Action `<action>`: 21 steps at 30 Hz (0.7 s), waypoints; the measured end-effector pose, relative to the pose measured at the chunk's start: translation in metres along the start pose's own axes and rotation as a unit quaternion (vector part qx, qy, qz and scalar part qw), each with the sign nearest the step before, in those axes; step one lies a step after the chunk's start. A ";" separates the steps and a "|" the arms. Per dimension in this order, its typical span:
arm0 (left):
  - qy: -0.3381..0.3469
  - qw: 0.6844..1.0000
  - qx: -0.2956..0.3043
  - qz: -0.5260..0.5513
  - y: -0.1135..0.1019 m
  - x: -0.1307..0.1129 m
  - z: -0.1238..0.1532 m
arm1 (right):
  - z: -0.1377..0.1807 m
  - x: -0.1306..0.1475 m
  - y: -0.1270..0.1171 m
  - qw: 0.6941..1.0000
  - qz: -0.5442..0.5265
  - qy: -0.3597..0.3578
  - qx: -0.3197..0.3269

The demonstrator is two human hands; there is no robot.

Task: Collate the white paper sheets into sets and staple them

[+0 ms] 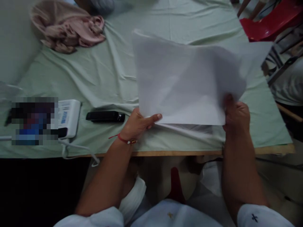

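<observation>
A large sheet of white paper (180, 82) is held up above the cloth-covered table, its right part bent and blurred. There may be more than one sheet, but I cannot tell. My left hand (139, 123) pinches its lower left corner, thumb lying on top, with a red string bracelet at the wrist. At the lower right corner, my right hand (238, 113) grips the paper, the thumb smeared by motion. Left of my left hand, a black stapler-like object (105, 116) lies on the cloth.
A pale green cloth (113, 85) covers the table, with its wooden edge (180, 153) towards me. A crumpled pink cloth (75, 31) lies at the back left. A white device (69, 118) with a cable sits at the left. A red chair (272, 20) stands beyond the right edge.
</observation>
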State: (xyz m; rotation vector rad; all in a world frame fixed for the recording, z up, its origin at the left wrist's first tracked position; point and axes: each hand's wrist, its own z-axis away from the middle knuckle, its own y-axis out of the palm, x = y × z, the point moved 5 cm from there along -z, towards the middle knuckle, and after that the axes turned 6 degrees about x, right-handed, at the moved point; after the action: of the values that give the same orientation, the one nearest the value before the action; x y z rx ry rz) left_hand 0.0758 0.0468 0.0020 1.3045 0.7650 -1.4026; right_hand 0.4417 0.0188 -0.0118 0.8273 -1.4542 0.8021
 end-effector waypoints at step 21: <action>-0.010 1.000 0.001 -0.022 -0.011 0.001 0.002 | 0.011 -0.009 -0.020 0.980 0.007 0.157 0.119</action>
State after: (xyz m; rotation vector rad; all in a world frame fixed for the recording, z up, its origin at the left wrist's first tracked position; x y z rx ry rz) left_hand 0.0647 0.0480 -0.0004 1.2806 0.7836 -1.4485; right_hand 0.4532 -0.0006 -0.0216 0.8253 -1.0985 1.0803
